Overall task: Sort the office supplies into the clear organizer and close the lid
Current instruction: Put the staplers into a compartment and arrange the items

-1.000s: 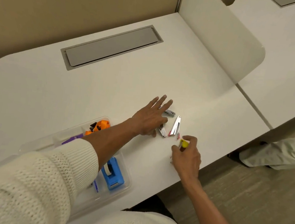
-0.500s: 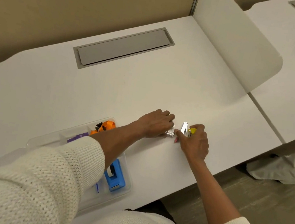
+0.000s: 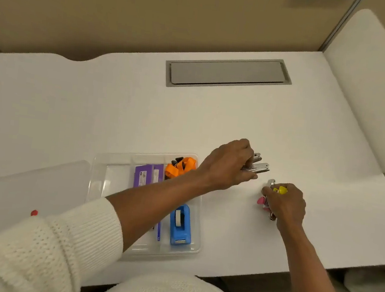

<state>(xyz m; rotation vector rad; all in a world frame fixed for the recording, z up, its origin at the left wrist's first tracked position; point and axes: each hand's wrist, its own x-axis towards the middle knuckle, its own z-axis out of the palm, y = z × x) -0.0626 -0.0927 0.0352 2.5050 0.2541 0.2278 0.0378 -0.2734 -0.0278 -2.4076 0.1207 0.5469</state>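
Note:
My left hand (image 3: 229, 164) is closed on a few silver metal clips (image 3: 257, 166) just above the white desk, right of the clear organizer (image 3: 98, 171). My right hand (image 3: 286, 204) grips another silver clip together with small yellow (image 3: 281, 190) and pink pieces (image 3: 261, 200). The organizer holds an orange lanyard (image 3: 182, 166), purple boxes (image 3: 147, 175), a blue tape dispenser (image 3: 181, 223) and a blue pen (image 3: 158, 233); my left forearm covers part of it. Its clear lid (image 3: 26, 187) lies flat to its left.
A grey cable hatch (image 3: 228, 72) is set into the desk at the back. A white divider panel (image 3: 370, 89) rises along the right side. The desk's front edge runs close below my right wrist. A tan partition wall stands behind.
My left hand has closed and lifted the silver clips off the desk. My right hand has gathered its clip with the coloured pieces and drawn slightly back. The camera has swung left, showing the whole organizer and lid.

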